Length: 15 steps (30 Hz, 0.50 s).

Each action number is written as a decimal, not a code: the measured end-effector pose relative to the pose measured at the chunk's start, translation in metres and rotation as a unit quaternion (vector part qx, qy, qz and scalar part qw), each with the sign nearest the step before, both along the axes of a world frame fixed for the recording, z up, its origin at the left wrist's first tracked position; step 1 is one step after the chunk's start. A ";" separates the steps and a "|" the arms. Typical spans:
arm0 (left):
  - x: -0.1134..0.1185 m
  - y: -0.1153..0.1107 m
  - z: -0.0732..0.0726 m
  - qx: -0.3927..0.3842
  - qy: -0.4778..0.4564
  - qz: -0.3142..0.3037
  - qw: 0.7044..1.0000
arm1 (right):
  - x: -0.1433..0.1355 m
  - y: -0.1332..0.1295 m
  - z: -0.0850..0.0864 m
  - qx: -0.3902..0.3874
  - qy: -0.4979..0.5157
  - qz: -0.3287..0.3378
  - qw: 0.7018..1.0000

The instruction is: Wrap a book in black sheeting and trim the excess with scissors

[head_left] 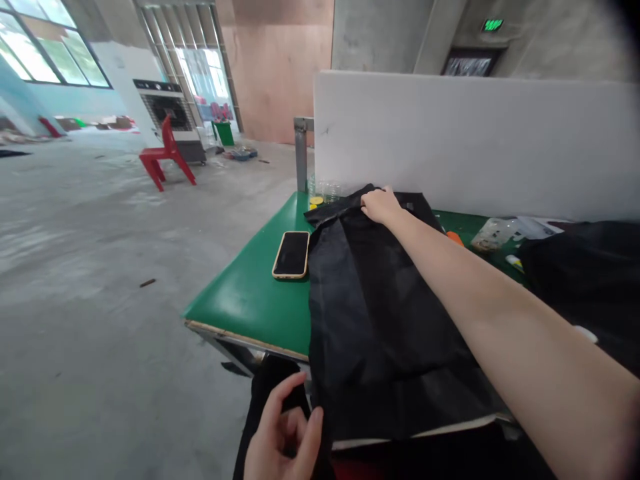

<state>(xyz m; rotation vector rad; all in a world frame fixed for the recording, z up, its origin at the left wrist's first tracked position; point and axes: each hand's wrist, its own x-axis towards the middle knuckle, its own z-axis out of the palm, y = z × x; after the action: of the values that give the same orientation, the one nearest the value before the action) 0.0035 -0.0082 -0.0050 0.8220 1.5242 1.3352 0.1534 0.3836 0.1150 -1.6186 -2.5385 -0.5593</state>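
Note:
A black fabric garment (380, 313) lies spread over the green table (250, 293), and its near end hangs over the front edge. My right hand (381, 204) reaches across it and presses on its far edge near the white partition. My left hand (283, 437) sits below the table's front edge and pinches the hanging black cloth between thumb and fingers. A phone (291, 254) with a dark screen and pale case lies face up just left of the garment.
A white partition board (475, 140) backs the table. More black cloth (585, 280) lies at the right, with a clear plastic bag (495, 233) and small items behind it. Clear cups (325, 190) stand at the far corner. A red chair (165, 157) is on the concrete floor.

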 end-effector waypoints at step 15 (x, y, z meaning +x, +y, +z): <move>-0.048 0.000 -0.039 0.252 0.423 -0.034 0.870 | 0.044 -0.323 -0.030 -0.058 0.135 0.252 0.956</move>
<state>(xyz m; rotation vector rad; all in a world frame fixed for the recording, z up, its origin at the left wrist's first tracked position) -0.0442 -0.0081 -0.0444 1.9732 1.7575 1.4143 0.1970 0.0610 0.0855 -0.9209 -2.6512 -0.1293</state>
